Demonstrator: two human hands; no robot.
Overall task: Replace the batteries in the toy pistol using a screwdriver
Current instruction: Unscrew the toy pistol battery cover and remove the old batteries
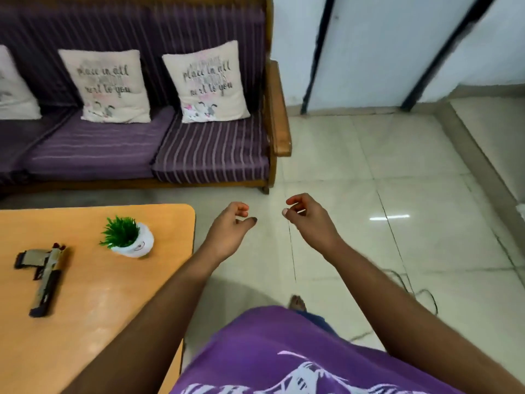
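The toy pistol (pixel 42 275), tan and black, lies flat on the orange table (pixel 93 314) at the left, muzzle toward me. A small red-tipped object (pixel 59 246) rests at its far end; I cannot tell what it is. Both my arms reach out over the floor, right of the table. My left hand (pixel 231 227) hangs with loosely curled fingers and holds nothing. My right hand (pixel 306 216) is likewise loosely curled and empty. Both hands are well clear of the pistol. No screwdriver or batteries are in view.
A small potted green plant (pixel 127 237) in a white pot stands on the table behind the pistol. A purple striped sofa (pixel 170 149) with cream cushions faces me. Tiled floor (pixel 383 180) spreads to the right, with a thin cable (pixel 409 291) lying on it.
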